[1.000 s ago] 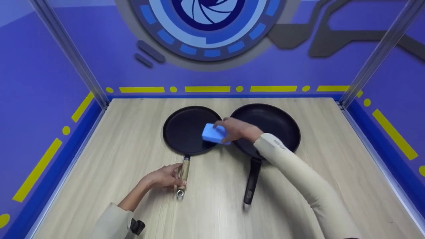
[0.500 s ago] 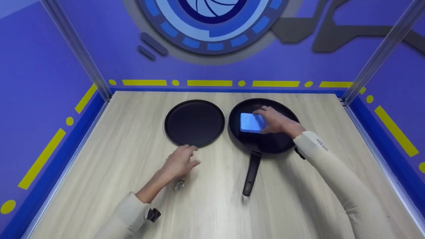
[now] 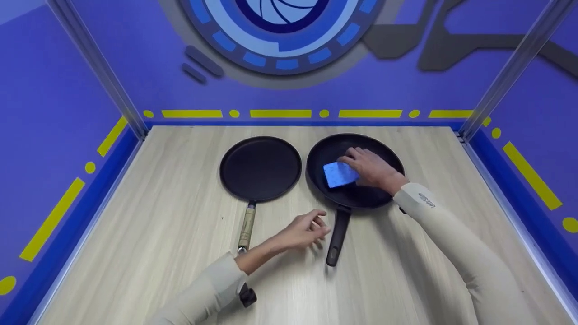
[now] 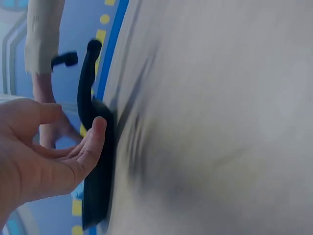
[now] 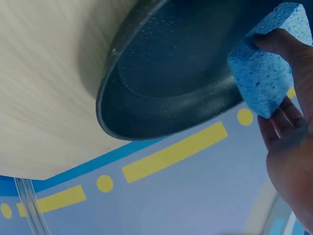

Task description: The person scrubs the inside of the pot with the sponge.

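A blue sponge is pinched between the thumb and fingers of my right hand. In the head view it is over the inside of the deep black frying pan; whether it touches the pan's surface I cannot tell. The right wrist view shows the sponge's porous side above the pan's wall. My left hand, fingers loosely bent and holding nothing, is just left of that pan's black handle, apart from it. In the left wrist view the hand appears before the pan.
A flat black pan with a wood-look handle lies to the left, close beside the frying pan. Both rest on a pale wooden table. Blue panels with yellow marks enclose the back and sides.
The sponge and right hand have moved right, from the flat pan's edge to over the frying pan. My left hand has let go of the flat pan's handle and moved right towards the black handle.
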{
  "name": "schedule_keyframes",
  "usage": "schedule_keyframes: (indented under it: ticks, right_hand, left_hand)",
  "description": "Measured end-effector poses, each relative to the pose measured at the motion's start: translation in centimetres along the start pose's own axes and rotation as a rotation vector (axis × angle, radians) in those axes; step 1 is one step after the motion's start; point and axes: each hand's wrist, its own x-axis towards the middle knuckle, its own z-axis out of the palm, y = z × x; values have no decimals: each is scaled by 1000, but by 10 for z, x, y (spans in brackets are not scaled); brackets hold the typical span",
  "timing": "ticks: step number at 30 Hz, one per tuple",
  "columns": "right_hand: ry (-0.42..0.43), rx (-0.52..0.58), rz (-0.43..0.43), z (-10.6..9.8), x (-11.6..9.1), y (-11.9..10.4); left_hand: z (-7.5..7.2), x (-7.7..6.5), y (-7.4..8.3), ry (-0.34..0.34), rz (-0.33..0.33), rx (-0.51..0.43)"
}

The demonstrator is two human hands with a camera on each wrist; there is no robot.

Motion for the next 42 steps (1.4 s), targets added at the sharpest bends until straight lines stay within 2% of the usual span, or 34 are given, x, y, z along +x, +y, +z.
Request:
schedule_keyframes:
  ticks: [6,10,13,16,22,25,29,32,35,40,42]
  right_hand:
    - [51,-95,-129,19,12,6]
    - [54,-154,-189,25,22,11]
    - [59,-180,-199,25,29,16]
    - [56,-191,-173,24,34,23]
    - [9,-181,-65,24,34,35]
    - [-8,-176,-3,28,33,38]
    - [-67,-212,117,33,38,36]
    - [-124,-252,210,36,46,33]
    - [-157,-243,295,36,51,32]
    - [-201,-209,469,28,39,39]
    - [-247,-202,538,23,32,44]
  left_hand:
    - [19,11,7,-23,-84,-163]
    - [30,13,7,-43,-129,-276]
    - [36,15,7,-40,-133,-372]
    - [39,19,9,-40,-131,-427]
    - [41,24,15,-61,-175,-431]
    - [41,23,15,-98,-195,-438]
    - [36,21,13,-143,-197,-445]
    - [31,19,10,-145,-208,-439]
    - [28,18,9,-139,-224,-434]
    - [32,15,9,-139,-225,-407]
    - [33,15,9,-133,-220,-395]
